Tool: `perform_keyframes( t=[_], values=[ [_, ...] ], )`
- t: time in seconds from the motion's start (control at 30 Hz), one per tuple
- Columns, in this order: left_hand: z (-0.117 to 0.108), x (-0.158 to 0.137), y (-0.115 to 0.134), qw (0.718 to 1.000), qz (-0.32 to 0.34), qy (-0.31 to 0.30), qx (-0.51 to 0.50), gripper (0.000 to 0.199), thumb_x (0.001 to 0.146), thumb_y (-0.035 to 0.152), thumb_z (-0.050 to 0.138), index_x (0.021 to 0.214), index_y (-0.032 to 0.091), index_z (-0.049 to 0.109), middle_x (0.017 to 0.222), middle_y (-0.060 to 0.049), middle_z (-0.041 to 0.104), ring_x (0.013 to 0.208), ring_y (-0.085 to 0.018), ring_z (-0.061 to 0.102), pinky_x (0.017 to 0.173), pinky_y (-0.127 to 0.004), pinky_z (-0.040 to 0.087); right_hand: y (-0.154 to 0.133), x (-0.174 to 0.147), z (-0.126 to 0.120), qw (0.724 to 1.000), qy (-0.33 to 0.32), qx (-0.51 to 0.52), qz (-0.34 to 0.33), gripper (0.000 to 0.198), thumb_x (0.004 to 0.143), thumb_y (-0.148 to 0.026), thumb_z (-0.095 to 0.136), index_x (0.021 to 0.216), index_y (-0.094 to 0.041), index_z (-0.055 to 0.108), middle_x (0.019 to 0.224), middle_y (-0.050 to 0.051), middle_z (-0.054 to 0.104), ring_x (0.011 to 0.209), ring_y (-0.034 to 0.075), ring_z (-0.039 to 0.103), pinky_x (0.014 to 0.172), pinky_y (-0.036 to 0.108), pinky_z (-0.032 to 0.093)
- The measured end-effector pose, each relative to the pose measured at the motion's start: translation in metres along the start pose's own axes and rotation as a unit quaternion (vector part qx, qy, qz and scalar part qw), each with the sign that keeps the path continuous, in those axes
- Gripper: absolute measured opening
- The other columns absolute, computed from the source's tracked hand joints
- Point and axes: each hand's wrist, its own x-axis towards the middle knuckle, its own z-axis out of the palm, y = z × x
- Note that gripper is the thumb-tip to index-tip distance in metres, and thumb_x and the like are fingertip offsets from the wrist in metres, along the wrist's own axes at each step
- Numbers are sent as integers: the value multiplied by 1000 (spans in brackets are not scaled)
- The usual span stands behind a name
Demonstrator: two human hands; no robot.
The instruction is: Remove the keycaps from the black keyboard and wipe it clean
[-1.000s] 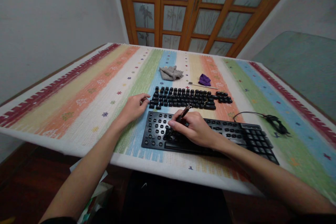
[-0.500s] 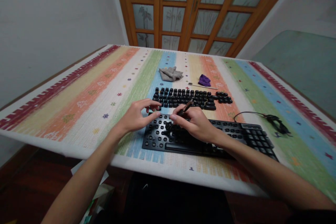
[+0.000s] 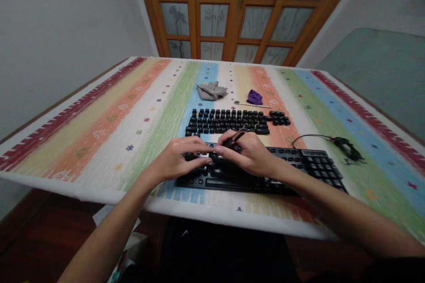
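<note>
A black keyboard (image 3: 244, 184) lies near the table's front edge, with many keycaps off its left and middle part. Over it, my right hand (image 3: 250, 154) is closed round a slim dark tool (image 3: 236, 135) whose end sticks up above the fingers. My left hand (image 3: 181, 159) meets it from the left, thumb and forefinger brought together at the tool's lower end. Whatever is between those fingertips is too small and dark to make out. Just behind the keyboard, loose black keycaps (image 3: 229, 121) are laid out in rows.
A crumpled grey cloth (image 3: 211, 91) and a purple cloth (image 3: 254, 97) lie farther back, with a thin brush-like stick (image 3: 252, 105) beside them. The keyboard's coiled cable (image 3: 348, 149) rests at the right. A striped cloth (image 3: 109, 119) covers the table.
My left hand has moved right to my right hand, and its fingertips have closed near the tool. My right hand stays over the keyboard, holding the tool. The view has shifted slightly.
</note>
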Motion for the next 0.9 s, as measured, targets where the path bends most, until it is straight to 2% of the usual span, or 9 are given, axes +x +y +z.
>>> perform_keyframes(
  t=[0.1, 0.23, 0.33, 0.4, 0.57, 0.73, 0.9],
  values=[
    [0, 3, 2, 1000, 1, -12, 15, 16, 89, 18, 69, 104, 17, 73, 92, -5, 72, 80, -14, 67, 74, -26, 53, 0, -1, -4, 1000, -22, -17, -13, 24, 99, -33, 55, 90, -14, 65, 77, 4, 69, 64, 12, 61, 62, 23, 45],
    [-1, 7, 7, 997, -2, -70, 42, 9, 89, 18, 66, 96, 15, 71, 89, -5, 70, 81, -15, 65, 74, -28, 52, -2, -5, -4, 996, -74, -38, -38, 24, 100, -30, 52, 88, -13, 64, 78, 5, 68, 66, 13, 61, 65, 25, 46],
    [0, 8, 10, 996, -5, -85, 37, 6, 88, 18, 67, 94, 16, 69, 85, -3, 69, 77, -14, 64, 72, -27, 51, -5, -8, -3, 996, -71, -41, -43, 25, 100, -28, 51, 86, -12, 65, 75, 4, 66, 63, 12, 58, 64, 25, 45],
    [1, 7, 10, 998, -8, -64, 25, 5, 87, 18, 68, 91, 16, 68, 81, -2, 68, 73, -13, 62, 69, -26, 51, -6, -11, -2, 998, -48, -24, -31, 23, 99, -28, 54, 86, -13, 65, 76, 4, 67, 64, 12, 59, 64, 25, 46],
    [3, 1, 9, 999, -24, 29, -18, 8, 86, 20, 71, 93, 16, 69, 82, -4, 70, 71, -14, 64, 68, -27, 53, -6, -19, 0, 994, 61, 72, 56, 16, 96, -27, 60, 88, -15, 67, 78, 2, 69, 67, 11, 63, 65, 24, 49],
    [7, -2, 4, 994, -48, 65, -72, 10, 86, 21, 71, 95, 17, 70, 86, -6, 70, 77, -16, 66, 71, -30, 54, -7, -26, 4, 981, 73, 143, 107, 14, 92, -31, 66, 93, -17, 68, 81, 2, 71, 67, 12, 65, 65, 26, 53],
    [3, 0, 2, 990, -50, 102, -82, 9, 87, 22, 70, 95, 18, 67, 86, -5, 67, 80, -16, 64, 72, -30, 53, 0, -29, 8, 949, 96, 255, 162, 20, 94, -35, 64, 89, -16, 65, 77, 3, 69, 62, 12, 66, 54, 24, 53]
  ],
)
